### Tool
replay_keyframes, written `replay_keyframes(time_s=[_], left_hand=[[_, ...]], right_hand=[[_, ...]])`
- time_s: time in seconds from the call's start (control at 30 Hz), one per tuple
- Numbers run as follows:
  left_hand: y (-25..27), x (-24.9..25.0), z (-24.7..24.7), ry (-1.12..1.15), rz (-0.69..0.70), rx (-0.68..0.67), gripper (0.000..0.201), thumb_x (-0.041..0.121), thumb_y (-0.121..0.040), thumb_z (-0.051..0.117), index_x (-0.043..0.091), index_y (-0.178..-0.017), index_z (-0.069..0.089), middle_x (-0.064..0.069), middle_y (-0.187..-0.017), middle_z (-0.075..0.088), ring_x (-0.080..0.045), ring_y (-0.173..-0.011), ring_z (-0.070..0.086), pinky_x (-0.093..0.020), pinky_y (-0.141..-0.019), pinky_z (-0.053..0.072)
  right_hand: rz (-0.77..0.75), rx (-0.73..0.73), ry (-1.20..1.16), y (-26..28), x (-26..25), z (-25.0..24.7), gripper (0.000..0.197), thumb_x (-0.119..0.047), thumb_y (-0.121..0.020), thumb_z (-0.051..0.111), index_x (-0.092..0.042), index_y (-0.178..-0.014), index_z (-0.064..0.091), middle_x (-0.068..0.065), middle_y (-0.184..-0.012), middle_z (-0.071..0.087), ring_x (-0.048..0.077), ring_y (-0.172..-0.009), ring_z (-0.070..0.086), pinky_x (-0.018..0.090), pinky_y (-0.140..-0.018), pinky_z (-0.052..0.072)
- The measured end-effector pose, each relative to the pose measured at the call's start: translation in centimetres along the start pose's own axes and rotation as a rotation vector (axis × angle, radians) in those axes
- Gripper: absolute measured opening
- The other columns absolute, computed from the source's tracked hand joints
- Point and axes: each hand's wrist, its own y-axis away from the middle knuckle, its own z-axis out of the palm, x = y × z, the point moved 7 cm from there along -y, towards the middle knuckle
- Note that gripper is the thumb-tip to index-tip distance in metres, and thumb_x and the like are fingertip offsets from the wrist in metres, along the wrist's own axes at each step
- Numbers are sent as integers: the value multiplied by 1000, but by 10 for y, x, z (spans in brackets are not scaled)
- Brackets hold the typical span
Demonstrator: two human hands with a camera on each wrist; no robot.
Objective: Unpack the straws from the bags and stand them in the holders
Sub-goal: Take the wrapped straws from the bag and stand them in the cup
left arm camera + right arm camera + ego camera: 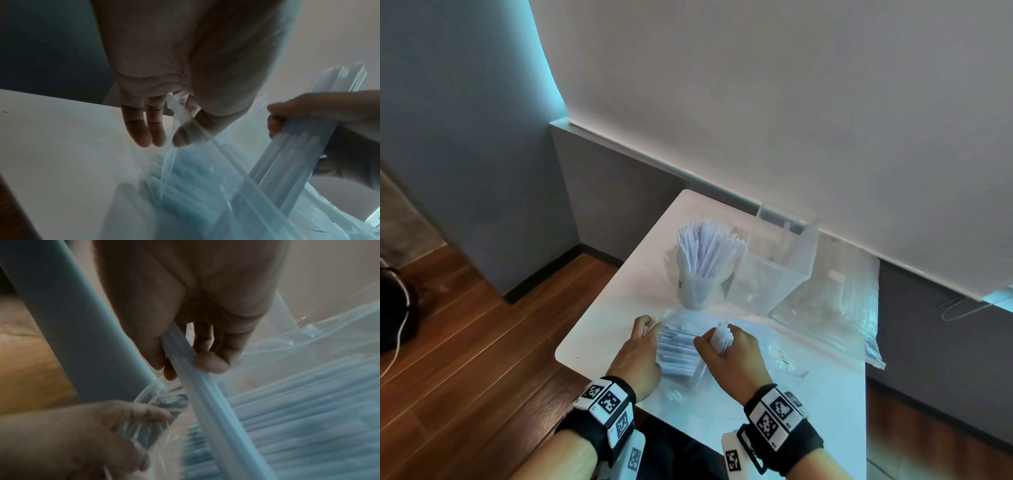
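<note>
An open clear plastic bag full of white wrapped straws lies on the white table in front of me. My left hand pinches the bag's edge at its left side. My right hand grips a bundle of straws lifted partly out of the bag; the same bundle of straws runs between thumb and fingers in the right wrist view. Behind the bag a round clear holder stands full of straws. Beside it stands a square clear holder, with nothing visible inside.
A second clear bag lies at the table's right, hanging over the edge by the wall. A wood floor lies left of the table. The wall runs close behind the holders.
</note>
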Motion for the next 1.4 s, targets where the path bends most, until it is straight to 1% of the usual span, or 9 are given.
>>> replay_keyframes(time_s=[0.07,0.2,0.4,0.53,0.73,0.87,1.0,1.27,1.4], left_hand=[[0,1,0,0,10,0,70,-8,-86,54,22,-145,31,8,-147,15,-6,-100,45,-11,-84,39],[-1,-1,0,2,11,1,67,-7,-85,57,23,-140,34,8,-145,18,-10,-101,51,-13,-86,43],[-2,1,0,-53,60,37,70,-5,-85,59,24,-143,33,4,-146,20,-17,-110,59,-17,-90,47],[-3,0,-1,-34,63,34,69,-5,-85,60,24,-142,34,5,-144,21,-15,-110,58,-18,-92,49],[-5,-1,-1,-20,44,28,71,-6,-84,57,27,-141,33,7,-143,20,-16,-108,59,-20,-93,51],[-9,-4,-2,-29,59,32,72,-6,-84,58,28,-142,33,7,-144,19,-16,-110,59,-16,-92,46],[-10,-7,-2,-32,60,30,71,-5,-84,60,27,-141,35,6,-144,19,-15,-110,58,-18,-93,49],[-13,-9,-1,-14,49,33,68,-6,-83,58,28,-139,35,9,-140,20,-11,-100,57,-14,-90,46],[-11,-10,-2,19,53,29,69,-8,-84,53,30,-139,35,11,-139,20,-9,-95,53,-11,-86,44]], right_hand=[[17,-38,26,2,0,-1,37,-41,-77,61,-15,-55,45,-6,-54,47,12,-49,41,32,-53,43],[-95,-56,126,-1,-43,-28,32,-30,-82,66,-3,-65,61,10,-59,63,22,-57,59,39,-70,54],[-313,164,53,-24,-148,-121,22,-26,-86,67,-14,-68,70,1,-50,66,8,-49,65,25,-64,55],[-341,350,83,-63,-168,-145,24,-30,-83,63,-12,-70,69,7,-56,66,24,-65,67,37,-74,56],[-171,50,214,-114,-125,-88,26,-42,-83,70,-17,-90,70,1,-83,73,18,-79,70,31,-85,54],[-226,159,241,-127,-125,-90,64,-49,-74,78,-19,-125,53,3,-112,60,19,-105,57,31,-94,46],[-398,366,201,-121,-139,-101,72,-40,-77,78,-20,-136,43,7,-131,46,23,-120,45,30,-101,34],[-328,43,586,-119,-112,-45,57,-41,-103,38,-10,-150,30,8,-159,26,24,-146,22,37,-117,23],[-347,177,409,-97,-118,-52,67,-49,-100,39,-11,-153,22,6,-162,18,22,-150,12,37,-122,14]])
